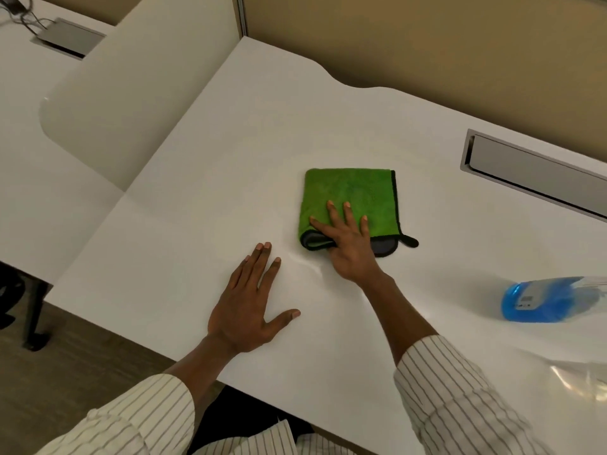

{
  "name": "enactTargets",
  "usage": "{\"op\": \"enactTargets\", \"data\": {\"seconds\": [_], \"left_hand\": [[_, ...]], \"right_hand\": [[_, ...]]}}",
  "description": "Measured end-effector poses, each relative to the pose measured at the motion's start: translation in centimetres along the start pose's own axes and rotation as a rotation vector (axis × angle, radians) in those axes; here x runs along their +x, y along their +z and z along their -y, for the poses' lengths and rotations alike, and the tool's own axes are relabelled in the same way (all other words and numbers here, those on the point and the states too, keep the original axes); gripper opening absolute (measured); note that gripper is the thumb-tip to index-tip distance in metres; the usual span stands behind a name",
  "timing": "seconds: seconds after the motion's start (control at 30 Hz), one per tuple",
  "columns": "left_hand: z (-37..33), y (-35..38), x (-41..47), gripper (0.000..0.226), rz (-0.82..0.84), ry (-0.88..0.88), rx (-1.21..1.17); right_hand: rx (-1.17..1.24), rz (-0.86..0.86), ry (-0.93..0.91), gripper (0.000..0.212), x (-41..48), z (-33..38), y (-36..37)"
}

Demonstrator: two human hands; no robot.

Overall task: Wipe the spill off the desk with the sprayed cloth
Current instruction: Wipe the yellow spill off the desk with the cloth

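A folded green cloth with a grey underside and a black hanging loop lies on the white desk near its middle. My right hand presses flat on the cloth's near edge, fingers spread over it and thumb at its left fold. My left hand rests palm down on the bare desk, to the left of the cloth and nearer to me, fingers apart and holding nothing. A faint wet sheen shows on the desk between the two hands.
A spray bottle of blue liquid lies on its side at the right edge. A grey cable slot is set into the desk at the back right. A brown partition wall runs behind. A second desk with its own slot adjoins at the left.
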State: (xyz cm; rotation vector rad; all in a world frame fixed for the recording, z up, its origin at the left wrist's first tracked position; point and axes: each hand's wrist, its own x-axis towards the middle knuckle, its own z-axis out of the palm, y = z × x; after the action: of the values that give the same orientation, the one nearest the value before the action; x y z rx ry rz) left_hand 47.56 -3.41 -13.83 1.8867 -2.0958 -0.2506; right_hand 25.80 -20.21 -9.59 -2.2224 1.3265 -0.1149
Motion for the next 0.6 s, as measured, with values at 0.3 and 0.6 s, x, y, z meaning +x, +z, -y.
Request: {"op": "enactTargets", "data": {"seconds": [0.3, 0.6], "left_hand": [[0.3, 0.5, -0.1, 0.104, -0.025, 0.036, -0.01], [0.1, 0.5, 0.0, 0.105, 0.003, 0.02, -0.008]], "right_hand": [[0.009, 0.033, -0.141, 0.088, -8.6, -1.6, 2.0], [0.036, -0.201, 0.277, 0.087, -5.4, -8.9, -2.5]]}}
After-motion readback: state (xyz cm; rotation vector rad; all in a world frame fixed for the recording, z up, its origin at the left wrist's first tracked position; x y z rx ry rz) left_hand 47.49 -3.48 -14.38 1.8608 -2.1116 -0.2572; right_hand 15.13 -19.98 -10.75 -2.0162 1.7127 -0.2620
